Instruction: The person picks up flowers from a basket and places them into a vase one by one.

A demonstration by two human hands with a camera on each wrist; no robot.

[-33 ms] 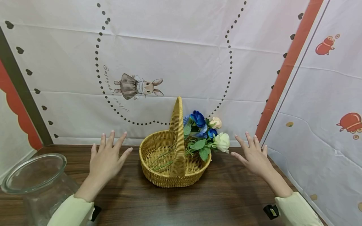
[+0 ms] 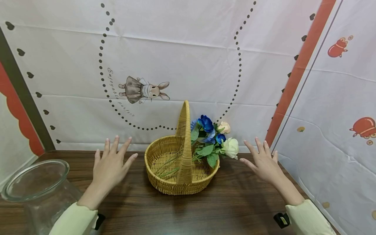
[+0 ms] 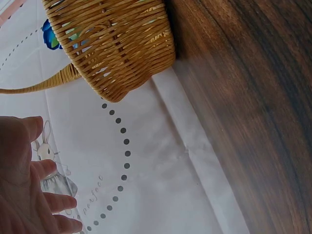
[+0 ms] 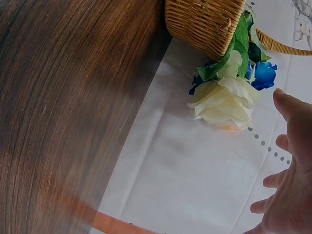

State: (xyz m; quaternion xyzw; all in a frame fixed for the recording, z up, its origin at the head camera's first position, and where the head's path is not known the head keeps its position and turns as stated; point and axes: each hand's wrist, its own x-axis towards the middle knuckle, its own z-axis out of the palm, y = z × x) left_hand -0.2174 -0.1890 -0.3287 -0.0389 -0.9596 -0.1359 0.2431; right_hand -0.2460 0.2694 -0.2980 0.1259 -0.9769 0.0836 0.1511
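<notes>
A yellow wicker basket (image 2: 176,189) with a tall arched handle stands at the middle of the table. Artificial flowers lie in it, their stems to the left and their heads over the right rim: a blue rose (image 2: 205,123), a white rose (image 2: 230,148) and a peach rose (image 2: 224,127) among green leaves. To the basket's left, my left hand (image 2: 110,168) is spread with straight fingers and holds nothing. My right hand (image 2: 265,165), also spread and holding nothing, hovers to the right of the white rose. In the right wrist view the thumb points toward the flowers.
A clear glass vase (image 2: 35,179) with a wide rim stands at the left, partly behind my left sleeve (image 2: 74,220). The dark wooden table (image 2: 188,215) meets a white printed cloth (image 2: 176,49) at the back. Another printed cloth (image 2: 329,130) hangs along the right side.
</notes>
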